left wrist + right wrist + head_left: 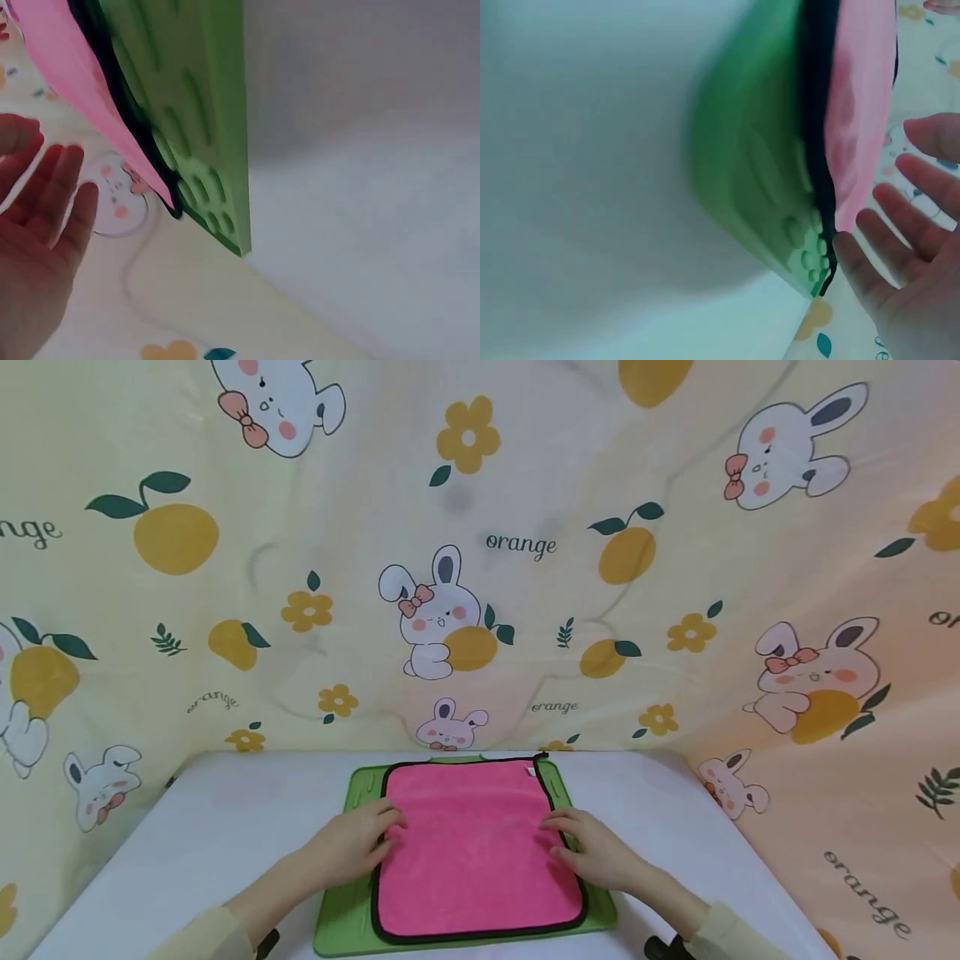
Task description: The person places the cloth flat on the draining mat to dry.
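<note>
A pink cloth with black edging lies spread flat over a green board, whose ridged rim shows around it. My left hand is over the cloth's left edge, fingers relaxed and slightly bent. Over the right edge is my right hand, its fingers loosely spread. In the left wrist view the left hand appears apart from the cloth, with nothing in it. The right wrist view shows the right hand with spread fingers beside the black edging, holding nothing; whether a fingertip touches it I cannot tell.
The board rests on a white table. Behind and at both sides hangs a cream curtain printed with rabbits, oranges and flowers. A small white tag sits at the cloth's far right corner.
</note>
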The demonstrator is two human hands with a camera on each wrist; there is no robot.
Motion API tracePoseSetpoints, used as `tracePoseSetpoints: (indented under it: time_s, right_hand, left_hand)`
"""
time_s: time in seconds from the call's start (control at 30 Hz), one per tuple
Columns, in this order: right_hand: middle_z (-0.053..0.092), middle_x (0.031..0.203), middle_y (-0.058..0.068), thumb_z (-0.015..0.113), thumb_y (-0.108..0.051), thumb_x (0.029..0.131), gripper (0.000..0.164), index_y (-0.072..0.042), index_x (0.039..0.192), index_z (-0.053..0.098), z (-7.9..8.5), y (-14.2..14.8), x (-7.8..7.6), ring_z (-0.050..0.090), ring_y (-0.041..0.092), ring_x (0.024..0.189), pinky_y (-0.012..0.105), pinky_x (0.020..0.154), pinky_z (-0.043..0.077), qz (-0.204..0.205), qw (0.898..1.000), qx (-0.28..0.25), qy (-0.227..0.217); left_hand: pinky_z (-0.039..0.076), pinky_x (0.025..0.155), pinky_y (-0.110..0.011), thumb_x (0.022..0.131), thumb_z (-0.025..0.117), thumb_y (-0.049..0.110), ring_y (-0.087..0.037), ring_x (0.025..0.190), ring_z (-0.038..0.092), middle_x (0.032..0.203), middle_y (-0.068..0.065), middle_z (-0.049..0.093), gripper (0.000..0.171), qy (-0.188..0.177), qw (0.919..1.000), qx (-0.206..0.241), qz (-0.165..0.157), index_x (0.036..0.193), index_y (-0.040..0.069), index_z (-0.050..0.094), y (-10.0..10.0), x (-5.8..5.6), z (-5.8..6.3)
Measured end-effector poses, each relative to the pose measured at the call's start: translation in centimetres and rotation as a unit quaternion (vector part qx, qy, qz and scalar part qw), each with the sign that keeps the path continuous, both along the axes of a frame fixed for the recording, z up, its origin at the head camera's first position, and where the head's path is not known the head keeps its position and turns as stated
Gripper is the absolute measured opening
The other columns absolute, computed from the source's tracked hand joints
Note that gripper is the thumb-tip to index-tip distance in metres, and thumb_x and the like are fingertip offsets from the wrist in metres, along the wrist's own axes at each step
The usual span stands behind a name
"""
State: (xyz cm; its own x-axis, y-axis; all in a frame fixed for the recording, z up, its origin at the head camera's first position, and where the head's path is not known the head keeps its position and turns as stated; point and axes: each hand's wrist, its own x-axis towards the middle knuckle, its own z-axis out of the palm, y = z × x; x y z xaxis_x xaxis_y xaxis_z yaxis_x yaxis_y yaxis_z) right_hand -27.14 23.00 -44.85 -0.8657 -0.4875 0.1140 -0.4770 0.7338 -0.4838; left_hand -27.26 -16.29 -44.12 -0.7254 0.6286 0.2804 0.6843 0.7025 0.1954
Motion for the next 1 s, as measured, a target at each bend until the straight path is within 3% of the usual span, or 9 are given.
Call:
tracePoseSetpoints:
  time_s: [0.1, 0.27, 0.4, 0.63, 1.0]
  right_hand:
    - [0.054, 0.126, -0.002, 0.064, -0.019, 0.090, 0.033, -0.014, 0.123, 0.062, 0.0, 0.4, 1.6, 0.050, 0.024, 0.120, 0.048, 0.098, 0.042, 0.024, 1.000, 0.005, -0.016]
    - [0.055, 0.127, -0.004, 0.064, -0.021, 0.091, 0.032, -0.016, 0.122, 0.062, -0.1, 1.1, 3.7, 0.052, 0.019, 0.119, 0.039, 0.097, 0.045, 0.068, 0.997, 0.012, -0.017]
    - [0.056, 0.126, -0.004, 0.065, -0.022, 0.090, 0.027, -0.022, 0.117, 0.065, -0.4, 1.8, 4.6, 0.054, 0.016, 0.115, 0.036, 0.094, 0.047, 0.095, 0.995, 0.028, 0.001]
    - [0.059, 0.118, -0.003, 0.067, -0.015, 0.088, 0.023, -0.025, 0.109, 0.068, -1.3, 2.3, 5.3, 0.056, 0.012, 0.107, 0.030, 0.088, 0.050, 0.162, 0.986, 0.018, 0.040]
    - [0.056, 0.104, -0.018, 0.068, -0.018, 0.088, 0.022, -0.032, 0.104, 0.067, -1.3, 2.3, 5.9, 0.049, 0.001, 0.097, 0.026, 0.083, 0.048, 0.159, 0.987, 0.014, 0.016]
  left_hand:
    - [0.052, 0.074, -0.024, 0.091, 0.063, 0.019, -0.006, 0.087, 0.059, 0.102, 0.008, 0.057, 0.015, -0.042, 0.9982, -0.002, -0.042, 0.105, 0.017, 0.064, -0.1, 1.8, -0.2]
    - [0.050, 0.072, -0.017, 0.089, 0.067, 0.018, 0.001, 0.087, 0.057, 0.100, 0.013, 0.057, 0.014, -0.064, 0.9897, 0.015, -0.127, 0.102, 0.021, 0.064, -0.2, 4.5, -0.9]
    - [0.048, 0.072, -0.014, 0.090, 0.066, 0.021, 0.003, 0.088, 0.056, 0.099, 0.015, 0.057, 0.013, -0.077, 0.9816, 0.021, -0.174, 0.102, 0.023, 0.064, -0.2, 5.9, -1.7]
    - [0.048, 0.075, -0.017, 0.087, 0.069, 0.022, 0.003, 0.092, 0.053, 0.101, 0.015, 0.055, 0.012, -0.082, 0.9779, 0.019, -0.191, 0.099, 0.023, 0.066, -0.6, 6.6, -2.6]
    - [0.044, 0.074, -0.010, 0.088, 0.068, 0.018, 0.005, 0.088, 0.052, 0.093, 0.016, 0.057, 0.009, -0.052, 0.9776, 0.038, -0.200, 0.096, 0.024, 0.068, -0.5, 6.4, -3.0]
